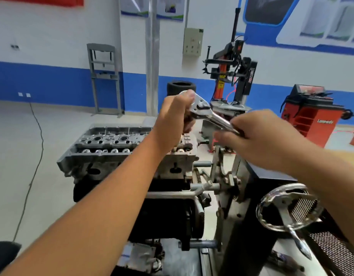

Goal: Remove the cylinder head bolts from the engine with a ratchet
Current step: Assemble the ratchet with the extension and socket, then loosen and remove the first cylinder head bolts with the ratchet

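A chrome ratchet (pixel 210 114) is held up in the air above the right end of the engine's grey cylinder head (pixel 112 144). My left hand (pixel 176 120) grips the ratchet's head end, thumb on top, and hides whatever hangs below it. My right hand (pixel 259 136) grips the handle end, fingers curled round it. The cylinder head lies open on top, with round bores and valve parts showing. No bolt is plainly visible.
The engine sits on a stand (pixel 228 192) with a chrome handwheel (pixel 287 208) at lower right. Behind stand a tyre changer (pixel 232 76), a red wheel balancer (pixel 309 114), a tyre (pixel 180 87) and a grey press frame (pixel 104 76). A black cable (pixel 36 136) runs across the floor.
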A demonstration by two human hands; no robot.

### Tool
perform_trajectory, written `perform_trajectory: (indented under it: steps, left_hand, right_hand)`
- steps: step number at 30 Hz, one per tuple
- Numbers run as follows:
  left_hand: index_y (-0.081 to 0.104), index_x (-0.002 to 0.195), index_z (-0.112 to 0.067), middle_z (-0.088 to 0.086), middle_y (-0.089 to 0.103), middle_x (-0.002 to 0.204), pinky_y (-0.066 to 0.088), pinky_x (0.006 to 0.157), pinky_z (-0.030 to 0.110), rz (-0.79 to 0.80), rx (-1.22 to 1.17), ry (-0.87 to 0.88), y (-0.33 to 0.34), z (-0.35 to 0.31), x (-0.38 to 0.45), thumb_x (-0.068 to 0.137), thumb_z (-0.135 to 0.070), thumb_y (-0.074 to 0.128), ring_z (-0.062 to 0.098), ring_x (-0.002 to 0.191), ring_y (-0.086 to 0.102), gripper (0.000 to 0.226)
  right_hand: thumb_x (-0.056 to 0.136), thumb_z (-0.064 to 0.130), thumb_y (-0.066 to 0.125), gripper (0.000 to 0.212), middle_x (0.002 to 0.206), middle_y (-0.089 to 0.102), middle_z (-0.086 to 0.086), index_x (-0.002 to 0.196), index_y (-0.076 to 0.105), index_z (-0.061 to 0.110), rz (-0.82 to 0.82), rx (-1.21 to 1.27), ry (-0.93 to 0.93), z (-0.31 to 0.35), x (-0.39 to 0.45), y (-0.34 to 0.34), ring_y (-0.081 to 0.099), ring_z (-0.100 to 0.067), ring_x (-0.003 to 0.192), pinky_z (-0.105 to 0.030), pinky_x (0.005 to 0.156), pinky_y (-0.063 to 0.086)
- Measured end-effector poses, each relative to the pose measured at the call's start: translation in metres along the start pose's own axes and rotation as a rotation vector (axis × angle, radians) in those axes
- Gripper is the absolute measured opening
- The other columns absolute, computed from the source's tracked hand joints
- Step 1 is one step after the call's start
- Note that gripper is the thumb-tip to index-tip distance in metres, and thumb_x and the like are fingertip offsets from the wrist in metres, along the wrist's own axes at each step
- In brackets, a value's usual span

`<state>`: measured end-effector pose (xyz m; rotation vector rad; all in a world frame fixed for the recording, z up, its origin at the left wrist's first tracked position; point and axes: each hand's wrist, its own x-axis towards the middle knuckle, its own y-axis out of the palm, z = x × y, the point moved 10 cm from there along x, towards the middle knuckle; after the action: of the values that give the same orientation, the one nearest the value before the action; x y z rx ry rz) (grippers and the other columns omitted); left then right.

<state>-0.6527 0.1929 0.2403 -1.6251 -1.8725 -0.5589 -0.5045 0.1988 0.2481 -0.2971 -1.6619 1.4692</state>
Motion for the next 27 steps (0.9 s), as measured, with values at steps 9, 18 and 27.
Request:
perform_trajectory:
  steps: [9,18,27]
  left_hand:
    - [0.042,0.06,-0.016,-0.003,0.025,0.049,0.017,0.048,0.029,-0.062,-0.358,-0.204,-0.003,0.071,0.073,0.085,-0.063,0.04,0.018,0.049,0.016,0.054]
    - [0.036,0.056,-0.024,-0.007,0.027,0.049,0.019,0.044,0.022,0.063,-0.29,-0.106,0.018,0.052,0.082,0.092,-0.055,0.04,0.015,0.041,0.015,0.047]
    - [0.033,0.047,-0.025,-0.004,0.022,0.048,0.018,0.044,0.02,-0.008,-0.342,-0.12,0.017,0.052,0.078,0.093,-0.051,0.032,0.015,0.041,0.012,0.053]
  right_hand:
    - [0.099,0.057,0.055,0.045,0.07,0.058,-0.002,0.071,0.055,0.022,0.109,-0.364,-0.09,-0.005,0.114,-0.032,0.056,-0.022,0.064,-0.032,0.054,0.038]
    - [0.094,0.056,0.057,0.048,0.079,0.068,-0.012,0.091,0.063,0.009,0.262,-0.179,-0.131,0.012,0.119,-0.016,0.063,-0.012,0.05,-0.027,0.042,0.046]
    - [0.105,0.046,0.052,0.046,0.08,0.068,-0.018,0.099,0.061,0.002,0.234,-0.093,0.01,0.011,0.113,-0.008,0.065,-0.029,0.057,-0.033,0.045,0.049]
